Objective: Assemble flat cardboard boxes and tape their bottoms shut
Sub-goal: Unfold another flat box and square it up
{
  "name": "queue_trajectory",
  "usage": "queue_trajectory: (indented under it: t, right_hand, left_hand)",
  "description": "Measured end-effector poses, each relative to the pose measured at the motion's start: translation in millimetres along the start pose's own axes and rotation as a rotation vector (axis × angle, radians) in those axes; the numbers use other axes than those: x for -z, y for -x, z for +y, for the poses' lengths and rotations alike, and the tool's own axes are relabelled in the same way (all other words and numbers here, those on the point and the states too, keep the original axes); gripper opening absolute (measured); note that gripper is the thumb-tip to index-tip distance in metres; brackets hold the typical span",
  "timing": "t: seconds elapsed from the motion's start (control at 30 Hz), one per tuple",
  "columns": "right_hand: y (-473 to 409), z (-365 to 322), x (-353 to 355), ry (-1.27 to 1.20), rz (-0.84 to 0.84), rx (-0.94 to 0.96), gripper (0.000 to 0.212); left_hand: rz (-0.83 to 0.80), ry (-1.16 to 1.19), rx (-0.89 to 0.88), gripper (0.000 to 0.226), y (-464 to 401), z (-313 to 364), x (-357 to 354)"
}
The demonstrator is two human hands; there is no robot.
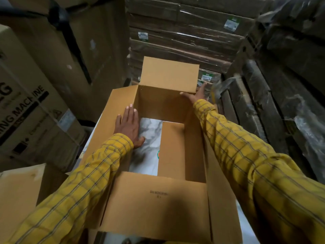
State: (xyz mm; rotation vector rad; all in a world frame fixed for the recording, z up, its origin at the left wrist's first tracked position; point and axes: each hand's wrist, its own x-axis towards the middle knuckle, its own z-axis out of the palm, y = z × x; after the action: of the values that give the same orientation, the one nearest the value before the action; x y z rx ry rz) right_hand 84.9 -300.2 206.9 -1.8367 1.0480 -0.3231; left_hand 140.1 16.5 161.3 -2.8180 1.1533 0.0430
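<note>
A large printed carton (26,110) is seen stacked at far left. Next, the left hand (127,126) is laid flat, fingers straight, on the left flap (105,131) of the opened cardboard box (158,199), which stands in the middle on a pale marbled surface (149,138). The far flap (169,74) stands upright. The right hand (195,95) is placed at the far right corner, thumb over the edge, fingers extended outside. Wrapped flat bundles (184,41) are stacked behind.

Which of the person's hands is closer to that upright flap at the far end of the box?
Right. The right hand touches the far flap's lower right corner; the left hand lies flat on the left flap, apart from it.
</note>
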Motion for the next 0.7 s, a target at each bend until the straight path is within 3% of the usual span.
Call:
queue_trajectory:
  t: [0.13,0.17,0.27,0.37,0.47,0.57,0.7]
  right_hand:
    - [-13,-13,11,-0.666,0.017,-0.09,0.106]
    - [-11,-13,16,-0.765,0.031,-0.105,0.096]
    - [-8,-7,25,-0.855,0.034,-0.112,0.09]
    - [8,3,23,-0.519,-0.074,-0.047,0.073]
    - [15,30,14,0.102,0.028,0.239,0.019]
    - [34,40,11,0.434,-0.044,0.39,0.04]
    - [42,41,5,0.736,-0.092,0.324,0.054]
  left_hand:
    - [0.008,0.016,0.003,0.122,2,0,4]
    - [0.008,0.021,0.007,0.122,3,1,5]
    - [0.029,0.02,0.028,0.125,5,3,7]
    - [0.047,0.071,0.051,0.127,8,5,8]
    - [0.056,0.112,0.031,0.128,7,4,6]
    - [0.031,0.082,0.012,0.126,7,3,6]
    - [-0.033,0.022,-0.002,0.122,8,1,10]
